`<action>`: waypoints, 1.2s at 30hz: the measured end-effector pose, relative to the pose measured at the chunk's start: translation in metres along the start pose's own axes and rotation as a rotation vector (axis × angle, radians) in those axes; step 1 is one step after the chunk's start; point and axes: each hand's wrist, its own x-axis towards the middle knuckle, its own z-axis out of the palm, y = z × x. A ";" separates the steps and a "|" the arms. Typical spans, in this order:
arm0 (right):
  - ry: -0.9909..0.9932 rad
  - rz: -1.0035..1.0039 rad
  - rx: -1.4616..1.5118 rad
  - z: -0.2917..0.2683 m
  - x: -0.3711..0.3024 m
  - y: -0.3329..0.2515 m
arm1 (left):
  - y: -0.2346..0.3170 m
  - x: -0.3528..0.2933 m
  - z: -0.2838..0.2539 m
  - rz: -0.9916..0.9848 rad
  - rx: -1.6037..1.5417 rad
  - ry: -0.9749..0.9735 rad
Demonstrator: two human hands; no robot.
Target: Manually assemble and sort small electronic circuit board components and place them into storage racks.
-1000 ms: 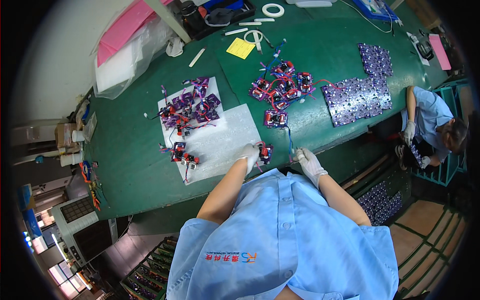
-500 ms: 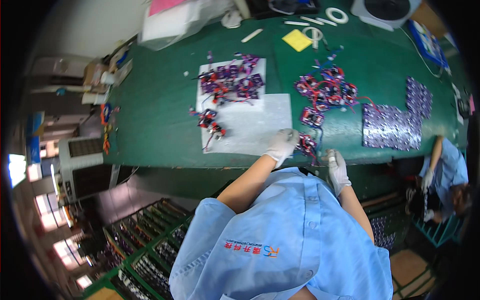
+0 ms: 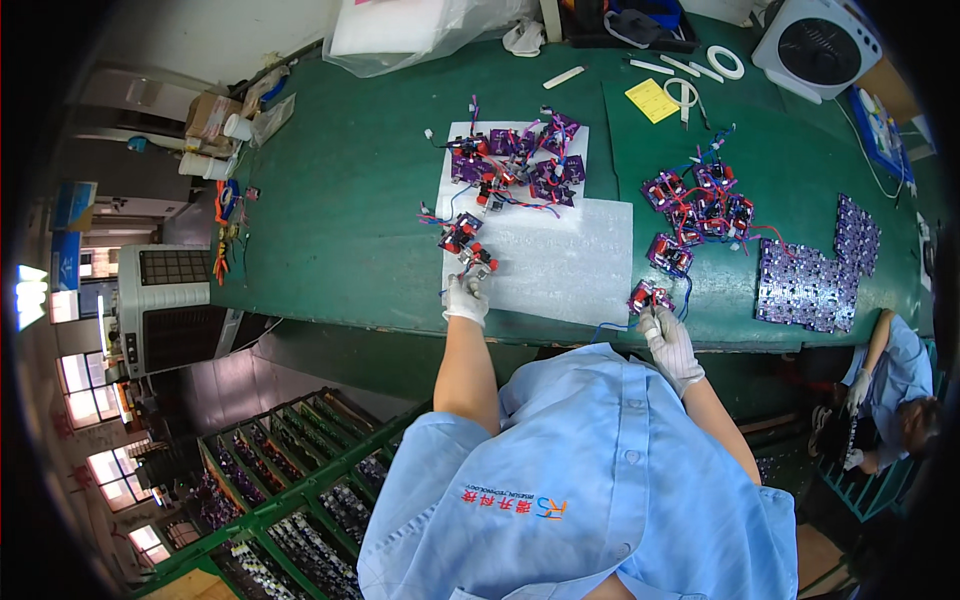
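My right hand (image 3: 670, 347), in a white glove, pinches the near edge of a purple circuit board (image 3: 649, 297) with red parts and blue wires, by the table's front edge. My left hand (image 3: 466, 298), gloved too, is further left. Its fingers are closed at the near end of another wired circuit board (image 3: 479, 260) on the white foam sheet (image 3: 560, 262); the fingertips are partly hidden. A similar board (image 3: 461, 232) lies just beyond it. A single board (image 3: 669, 255) lies past my right hand, below a pile of wired boards (image 3: 708, 205).
More wired boards (image 3: 530, 160) cover the sheet's far part. Joined bare boards (image 3: 805, 287) lie at the right. Tape rolls (image 3: 725, 62), a yellow note (image 3: 651, 101) and a fan (image 3: 815, 50) are at the back. A co-worker (image 3: 895, 350) sits at the right, near the table edge.
My left hand has left the board by my right hand and moved left to the boards on the foam sheet. My right hand has closed on the near board. The view has shifted.
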 end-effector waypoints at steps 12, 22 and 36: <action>-0.019 0.235 0.216 0.007 0.024 -0.081 | -0.008 -0.152 0.072 0.752 0.901 -0.420; -0.731 0.339 1.453 0.029 0.055 -0.113 | 0.014 -0.309 0.143 1.611 1.290 -1.384; -0.903 0.404 1.583 0.004 0.044 -0.101 | -0.001 -0.300 0.142 1.383 0.999 -1.509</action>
